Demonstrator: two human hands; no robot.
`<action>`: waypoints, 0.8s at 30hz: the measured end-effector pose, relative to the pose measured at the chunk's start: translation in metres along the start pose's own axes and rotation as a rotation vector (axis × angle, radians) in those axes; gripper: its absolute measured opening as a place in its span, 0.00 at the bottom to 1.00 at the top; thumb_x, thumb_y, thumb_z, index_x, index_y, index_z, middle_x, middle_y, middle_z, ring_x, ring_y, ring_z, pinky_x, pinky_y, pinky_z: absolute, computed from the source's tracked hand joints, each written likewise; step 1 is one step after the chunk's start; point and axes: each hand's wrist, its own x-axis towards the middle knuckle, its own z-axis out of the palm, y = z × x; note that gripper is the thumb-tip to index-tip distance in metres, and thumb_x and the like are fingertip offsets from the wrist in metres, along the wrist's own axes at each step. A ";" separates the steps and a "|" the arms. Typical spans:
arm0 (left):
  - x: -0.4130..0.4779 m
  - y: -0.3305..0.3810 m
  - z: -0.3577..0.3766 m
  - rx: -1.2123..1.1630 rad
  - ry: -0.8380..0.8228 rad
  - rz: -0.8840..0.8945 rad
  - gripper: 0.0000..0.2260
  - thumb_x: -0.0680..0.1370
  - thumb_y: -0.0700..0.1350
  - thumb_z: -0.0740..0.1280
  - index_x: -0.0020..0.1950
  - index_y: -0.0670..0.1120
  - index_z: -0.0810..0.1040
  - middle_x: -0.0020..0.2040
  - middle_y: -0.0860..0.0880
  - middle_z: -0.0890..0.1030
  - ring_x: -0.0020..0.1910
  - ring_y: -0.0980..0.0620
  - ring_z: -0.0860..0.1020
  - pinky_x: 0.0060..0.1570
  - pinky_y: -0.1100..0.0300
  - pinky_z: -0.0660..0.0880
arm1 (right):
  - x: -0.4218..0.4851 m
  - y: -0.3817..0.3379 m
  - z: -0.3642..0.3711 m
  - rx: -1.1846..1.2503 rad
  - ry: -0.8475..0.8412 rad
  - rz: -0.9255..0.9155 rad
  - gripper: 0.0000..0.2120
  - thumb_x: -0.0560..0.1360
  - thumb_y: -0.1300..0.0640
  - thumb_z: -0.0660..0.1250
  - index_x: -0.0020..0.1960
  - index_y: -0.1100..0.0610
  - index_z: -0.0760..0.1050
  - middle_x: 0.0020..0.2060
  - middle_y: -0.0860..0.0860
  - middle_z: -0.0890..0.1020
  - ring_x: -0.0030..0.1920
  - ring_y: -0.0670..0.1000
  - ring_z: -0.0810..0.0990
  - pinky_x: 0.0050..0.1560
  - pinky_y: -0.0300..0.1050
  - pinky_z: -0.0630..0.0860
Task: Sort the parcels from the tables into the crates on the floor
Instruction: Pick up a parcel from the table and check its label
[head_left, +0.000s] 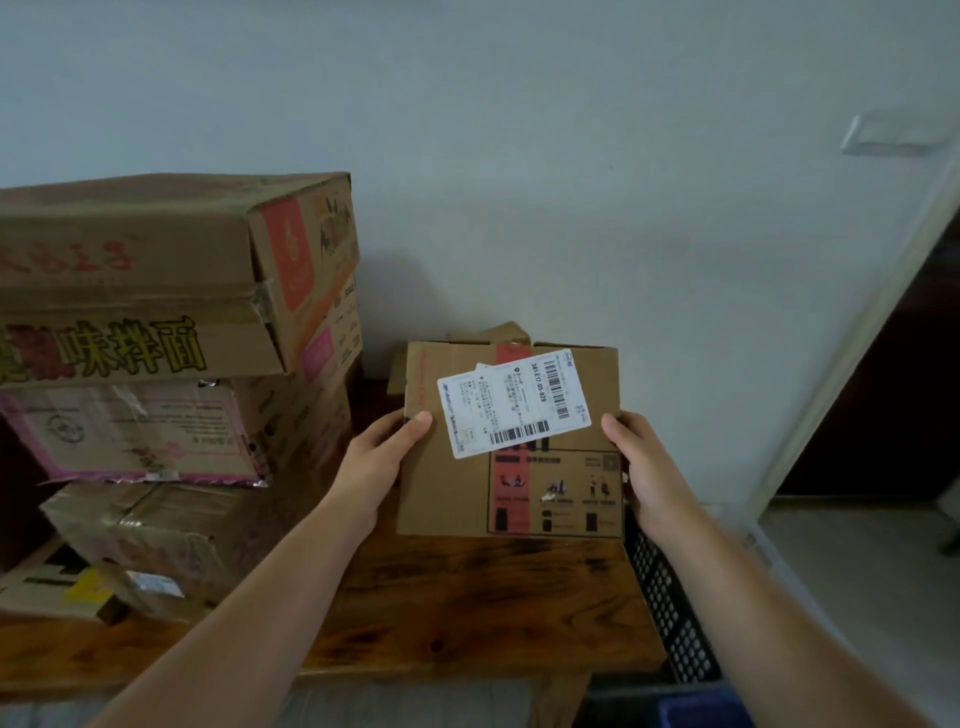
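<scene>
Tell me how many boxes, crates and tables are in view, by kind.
Brown cardboard boxes: 6 (four stacked left, one held by left hand and right hand, one partly hidden behind it)
Black perforated plastic crate: 1
Brown wooden table: 1
Blue corner at bottom edge: unclear, uncounted
Total: 8

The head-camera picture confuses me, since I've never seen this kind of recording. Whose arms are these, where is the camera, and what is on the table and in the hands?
There is no machine here. A person wears a wide-angle camera on the head, looking forward and down, so the two bare arms are their own. The left hand and right hand grip opposite sides of a cardboard parcel with a white shipping label on top. Below it is a wooden table; whether the parcel rests on it or is lifted, I cannot tell. At the left stands a stack of larger cartons. Beside the table's right edge is a black perforated crate.
</scene>
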 end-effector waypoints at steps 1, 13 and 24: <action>-0.002 -0.002 0.001 0.007 -0.010 -0.005 0.27 0.74 0.56 0.68 0.70 0.52 0.68 0.48 0.54 0.75 0.46 0.53 0.75 0.40 0.57 0.73 | -0.005 0.001 -0.003 -0.002 0.012 0.004 0.17 0.79 0.50 0.61 0.64 0.57 0.68 0.51 0.52 0.80 0.48 0.50 0.80 0.42 0.46 0.74; -0.054 -0.035 0.040 0.075 -0.212 -0.002 0.25 0.74 0.55 0.68 0.69 0.51 0.70 0.55 0.51 0.77 0.53 0.50 0.75 0.51 0.53 0.73 | -0.074 0.022 -0.062 0.020 0.165 0.076 0.14 0.78 0.46 0.61 0.60 0.52 0.73 0.52 0.53 0.83 0.52 0.54 0.83 0.53 0.57 0.78; -0.139 -0.080 0.203 0.127 -0.326 -0.035 0.27 0.74 0.56 0.68 0.71 0.50 0.68 0.59 0.50 0.76 0.57 0.47 0.75 0.60 0.49 0.72 | -0.136 0.016 -0.242 -0.042 0.318 0.127 0.14 0.79 0.46 0.60 0.60 0.50 0.76 0.50 0.52 0.85 0.50 0.53 0.84 0.51 0.54 0.79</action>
